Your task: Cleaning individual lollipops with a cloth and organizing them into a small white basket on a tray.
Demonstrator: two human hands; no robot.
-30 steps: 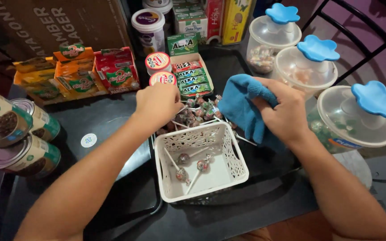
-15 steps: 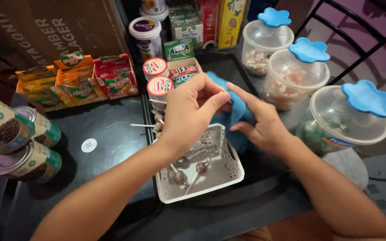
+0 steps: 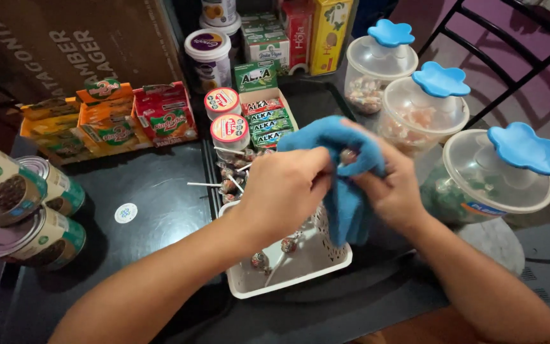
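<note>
Centrally, blue cloth (image 3: 345,172) between hands (image 3: 335,191)

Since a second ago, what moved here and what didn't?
The left hand rose from the loose lollipops behind the white perforated plastic basket and met the right hand above the basket. Both now grip the blue cloth, which seems wrapped round a lollipop; I cannot tell for sure. The basket, the lollipops in it, the clear jars with blue flower-shaped lids and the stacked tins stayed put.

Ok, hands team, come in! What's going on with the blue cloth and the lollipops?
Both hands, left hand and right hand, gripping blue cloth above white basket. Lollipops inside basket. Nothing blocking.
</note>
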